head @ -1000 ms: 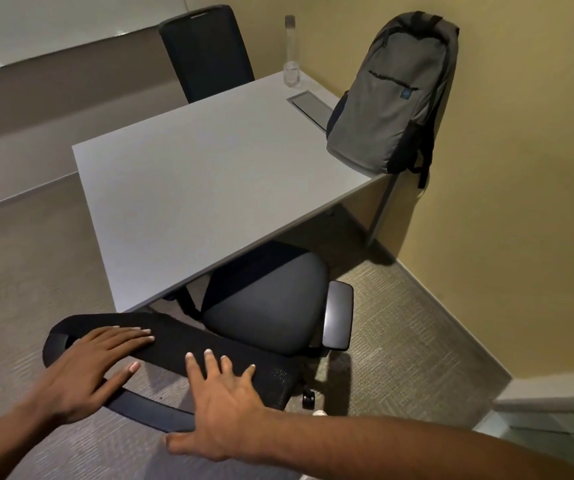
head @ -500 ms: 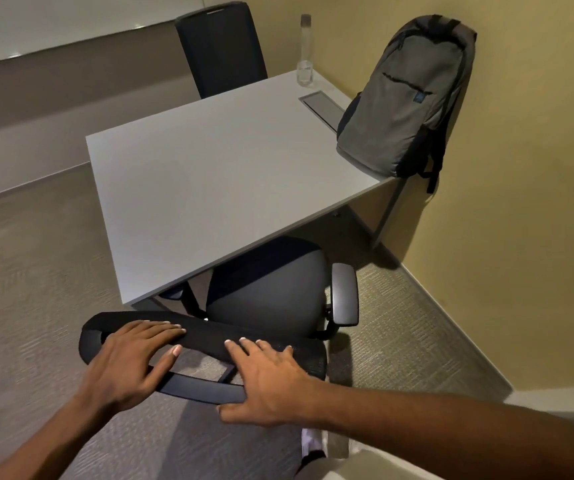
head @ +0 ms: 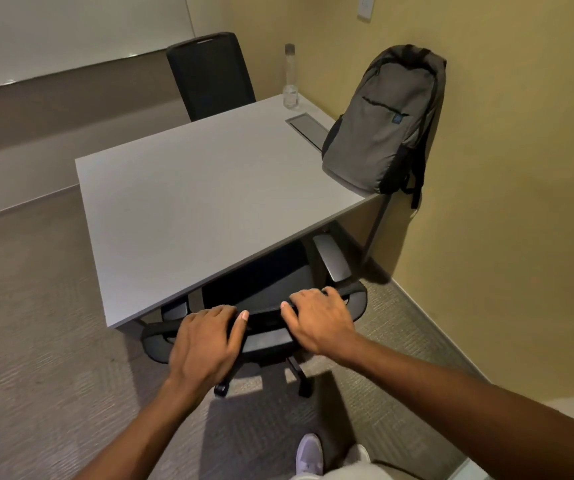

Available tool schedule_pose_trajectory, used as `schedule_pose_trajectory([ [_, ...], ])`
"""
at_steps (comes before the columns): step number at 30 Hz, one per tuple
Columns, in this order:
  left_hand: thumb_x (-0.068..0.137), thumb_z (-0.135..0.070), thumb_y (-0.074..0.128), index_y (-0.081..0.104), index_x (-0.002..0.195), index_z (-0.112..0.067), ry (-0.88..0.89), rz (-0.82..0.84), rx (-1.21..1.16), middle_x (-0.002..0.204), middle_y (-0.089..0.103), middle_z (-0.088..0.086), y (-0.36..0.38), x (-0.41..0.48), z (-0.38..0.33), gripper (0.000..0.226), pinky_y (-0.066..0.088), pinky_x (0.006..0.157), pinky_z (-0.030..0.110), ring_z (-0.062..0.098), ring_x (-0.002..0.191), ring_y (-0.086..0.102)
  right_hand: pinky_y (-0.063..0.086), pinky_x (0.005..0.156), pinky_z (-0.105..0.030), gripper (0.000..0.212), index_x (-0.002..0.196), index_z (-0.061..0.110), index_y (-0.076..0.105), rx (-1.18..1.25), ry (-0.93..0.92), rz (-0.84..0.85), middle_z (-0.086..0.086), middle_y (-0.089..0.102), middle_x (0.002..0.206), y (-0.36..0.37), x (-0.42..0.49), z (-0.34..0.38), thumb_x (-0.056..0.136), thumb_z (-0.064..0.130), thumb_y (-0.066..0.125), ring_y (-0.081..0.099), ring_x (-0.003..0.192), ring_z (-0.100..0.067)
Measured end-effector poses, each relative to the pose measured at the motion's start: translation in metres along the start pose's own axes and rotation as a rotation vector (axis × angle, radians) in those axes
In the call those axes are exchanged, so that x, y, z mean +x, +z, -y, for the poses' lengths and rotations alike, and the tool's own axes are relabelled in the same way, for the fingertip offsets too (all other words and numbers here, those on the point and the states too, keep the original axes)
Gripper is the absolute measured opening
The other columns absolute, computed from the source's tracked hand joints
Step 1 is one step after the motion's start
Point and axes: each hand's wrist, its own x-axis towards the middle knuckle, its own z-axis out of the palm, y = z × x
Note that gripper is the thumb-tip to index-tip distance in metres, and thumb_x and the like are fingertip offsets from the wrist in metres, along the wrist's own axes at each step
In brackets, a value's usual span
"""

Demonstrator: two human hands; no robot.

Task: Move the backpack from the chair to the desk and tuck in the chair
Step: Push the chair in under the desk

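Observation:
A grey backpack (head: pixel 384 129) stands upright on the right edge of the grey desk (head: pixel 188 202), leaning against the yellow wall. The black office chair (head: pixel 264 320) sits at the desk's near edge, its seat mostly under the desktop and one armrest (head: pixel 332 258) showing at the right. My left hand (head: pixel 206 341) rests on top of the chair's backrest with fingers curled over the rim. My right hand (head: pixel 320 317) grips the same rim further right.
A second black chair (head: pixel 211 76) stands at the desk's far side. A clear bottle (head: pixel 290 77) and a cable hatch (head: pixel 308 128) are on the desk's far right. The yellow wall runs close along the right. My white shoe (head: pixel 309 452) is on the carpet.
The chair has rolled forward and turned square to the desk, its seat now mostly beneath the desktop. Both hands stayed on the backrest and curled over its rim.

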Motion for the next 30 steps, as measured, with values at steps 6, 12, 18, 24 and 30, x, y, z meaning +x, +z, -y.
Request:
schedule_pose_trajectory([
  [6,0.104,-0.063,0.020,0.065,0.075,-0.028,-0.082,0.030,0.066,0.068,0.066,-0.009,0.004,0.023,-0.005,0.064,0.059,0.072,0.039,0.008,0.062,0.062,0.047,0.108,-0.043,0.052,0.083,0.024,0.066,0.010,-0.030,-0.021,0.002,0.076,0.094,-0.017,0.029,-0.050,0.099,0.050,0.024,0.060,0.083,-0.014],
  [12,0.102,-0.061,0.022,0.055,0.058,-0.022,-0.231,0.040,0.081,0.053,0.058,-0.001,0.017,0.042,-0.037,0.067,0.059,0.062,0.039,0.015,0.050,0.058,0.048,0.099,-0.039,0.051,0.080,0.026,0.069,0.016,-0.057,-0.018,0.004,0.073,0.081,-0.033,0.051,-0.086,0.098,0.050,0.028,0.063,0.074,-0.014],
  [18,0.102,-0.060,0.024,0.055,0.059,-0.021,-0.320,0.036,0.057,0.055,0.059,-0.001,0.025,0.063,-0.073,0.066,0.056,0.063,0.037,0.017,0.053,0.058,0.038,0.068,-0.033,0.044,0.066,0.023,0.056,-0.026,-0.106,-0.043,0.003,0.063,0.067,-0.049,0.081,-0.121,0.094,0.048,0.034,0.059,0.067,-0.017],
  [24,0.102,-0.061,0.025,0.057,0.061,-0.020,-0.367,0.015,0.043,0.058,0.061,0.002,0.034,0.091,-0.088,0.067,0.056,0.065,0.038,0.020,0.056,0.060,0.046,0.069,-0.033,0.047,0.073,0.023,0.067,-0.042,-0.151,-0.045,0.003,0.069,0.072,-0.056,0.113,-0.146,0.093,0.050,0.034,0.062,0.070,-0.016],
  [30,0.102,-0.062,0.024,0.059,0.060,-0.021,-0.381,0.003,0.048,0.056,0.060,-0.001,0.039,0.123,-0.089,0.068,0.054,0.064,0.037,0.018,0.054,0.058,0.059,0.085,-0.040,0.054,0.090,0.024,0.078,-0.089,-0.194,-0.061,0.004,0.078,0.089,-0.063,0.143,-0.160,0.094,0.051,0.031,0.070,0.084,-0.018],
])
